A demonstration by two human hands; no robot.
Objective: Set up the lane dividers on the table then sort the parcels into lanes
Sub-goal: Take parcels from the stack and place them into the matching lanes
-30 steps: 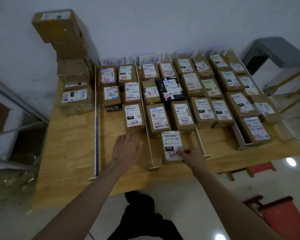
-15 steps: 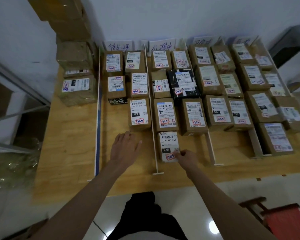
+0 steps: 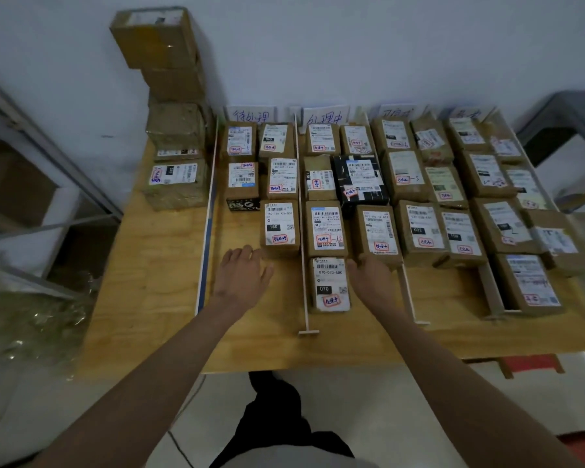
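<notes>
Your right hand [image 3: 368, 282], fingers relaxed, rests against the 070 parcel [image 3: 330, 284], squaring it beside the lane divider [image 3: 303, 231]. Your left hand [image 3: 242, 278] lies flat, empty, steadying you.

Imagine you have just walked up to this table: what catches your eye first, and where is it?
First, the rows of brown parcels with white labels, packed between white dividers across the wooden table; one black parcel stands out mid-table. At the back left a tall stack of boxes rises against the wall. Nearest you, both hands are out: the left hand flat on bare wood, the right hand beside the 070 parcel.
</notes>
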